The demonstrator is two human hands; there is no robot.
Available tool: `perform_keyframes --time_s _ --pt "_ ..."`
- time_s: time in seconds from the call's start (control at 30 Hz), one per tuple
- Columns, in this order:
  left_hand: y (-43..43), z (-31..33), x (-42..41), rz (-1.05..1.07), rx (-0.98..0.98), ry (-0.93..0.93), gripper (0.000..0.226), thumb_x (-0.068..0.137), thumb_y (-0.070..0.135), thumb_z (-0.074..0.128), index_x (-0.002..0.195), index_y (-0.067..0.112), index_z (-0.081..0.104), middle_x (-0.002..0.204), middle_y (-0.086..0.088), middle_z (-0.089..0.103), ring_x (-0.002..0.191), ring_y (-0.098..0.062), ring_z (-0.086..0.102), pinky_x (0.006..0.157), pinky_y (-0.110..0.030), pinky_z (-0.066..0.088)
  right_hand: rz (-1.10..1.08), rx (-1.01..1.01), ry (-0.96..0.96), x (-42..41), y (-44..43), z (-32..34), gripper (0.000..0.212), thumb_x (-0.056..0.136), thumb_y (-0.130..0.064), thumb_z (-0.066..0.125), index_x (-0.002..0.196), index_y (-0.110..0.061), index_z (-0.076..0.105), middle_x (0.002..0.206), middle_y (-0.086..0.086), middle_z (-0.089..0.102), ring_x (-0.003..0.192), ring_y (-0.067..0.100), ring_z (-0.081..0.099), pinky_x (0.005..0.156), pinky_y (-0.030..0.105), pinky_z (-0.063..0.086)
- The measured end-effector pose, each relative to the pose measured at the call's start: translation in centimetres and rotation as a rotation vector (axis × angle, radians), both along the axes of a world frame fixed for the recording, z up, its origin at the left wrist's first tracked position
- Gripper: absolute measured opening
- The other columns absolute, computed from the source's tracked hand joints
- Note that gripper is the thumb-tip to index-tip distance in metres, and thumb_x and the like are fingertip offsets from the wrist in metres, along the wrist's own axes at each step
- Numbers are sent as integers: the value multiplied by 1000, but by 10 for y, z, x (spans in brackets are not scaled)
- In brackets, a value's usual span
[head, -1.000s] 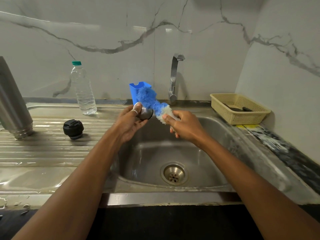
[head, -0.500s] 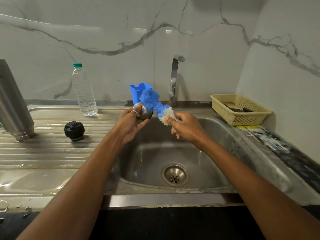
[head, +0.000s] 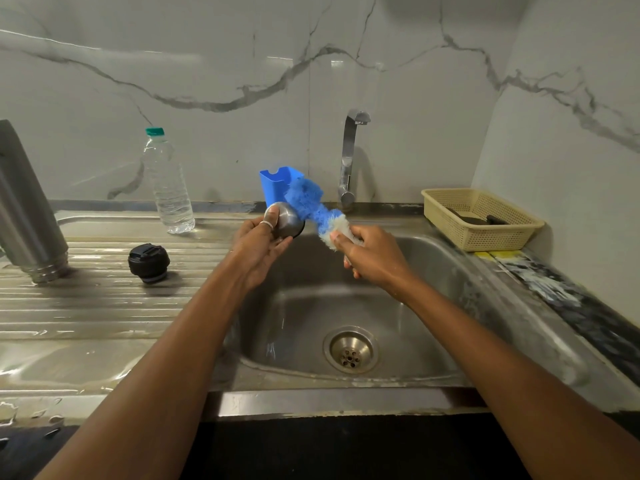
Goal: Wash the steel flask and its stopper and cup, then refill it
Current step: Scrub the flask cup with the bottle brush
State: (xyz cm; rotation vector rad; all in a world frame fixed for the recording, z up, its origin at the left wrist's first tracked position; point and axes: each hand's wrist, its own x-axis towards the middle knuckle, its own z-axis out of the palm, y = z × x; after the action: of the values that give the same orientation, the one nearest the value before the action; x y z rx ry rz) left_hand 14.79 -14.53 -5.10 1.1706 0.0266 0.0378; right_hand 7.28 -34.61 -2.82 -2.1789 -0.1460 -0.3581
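Note:
My left hand (head: 258, 249) holds the small steel cup (head: 286, 219) above the sink's left rim, its mouth turned toward the right. My right hand (head: 372, 254) grips a blue and white bottle brush (head: 313, 209) by its lower end, and the blue bristles press against the cup's mouth. The steel flask (head: 26, 209) stands upside down at the far left of the draining board. Its black stopper (head: 149, 263) lies on the ribbed board to the right of the flask.
A clear plastic water bottle (head: 169, 187) with a green cap stands behind the draining board. A blue holder (head: 277, 183) sits by the tap (head: 349, 157), which runs no water. A beige basket (head: 481, 218) sits right of the steel sink (head: 433, 271).
The brush head has shifted slightly against the cup, and both hands stay over the sink. The flask and stopper have not moved.

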Motion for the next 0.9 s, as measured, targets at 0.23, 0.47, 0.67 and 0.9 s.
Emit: perform_keyframes --time_s 0.23,0.47,0.67,0.9 --pt "2 3 -2 0 -40 15 46 102 34 60 135 2 55 128 -16 67 114 -25 70 73 -24 60 -37 -44 -29 0 5 1 31 100 -42 58 91 -15 72 67 1 71 48 8 60 57 25 52" --pt "-1 6 -6 -45 -137 -10 45 105 25 57 144 9 42 133 -20 63 110 -29 72 81 -32 63 -36 -2 13 0 0 4 31 101 -40 57 94 -14 72 63 -1 68 44 6 57 56 24 46" --pt "-5 14 -16 -121 -145 -41 32 108 22 48 136 7 55 128 -19 66 111 -29 70 96 -35 58 -41 2 18 1 -2 8 32 101 -40 56 100 -13 73 64 -2 67 44 4 56 55 22 45" --pt "-2 13 -15 -108 -89 -25 36 108 28 50 138 10 53 127 -15 68 116 -26 69 96 -35 57 7 5 4 0 2 10 31 101 -42 56 94 -16 72 62 -2 67 46 8 59 55 24 46"
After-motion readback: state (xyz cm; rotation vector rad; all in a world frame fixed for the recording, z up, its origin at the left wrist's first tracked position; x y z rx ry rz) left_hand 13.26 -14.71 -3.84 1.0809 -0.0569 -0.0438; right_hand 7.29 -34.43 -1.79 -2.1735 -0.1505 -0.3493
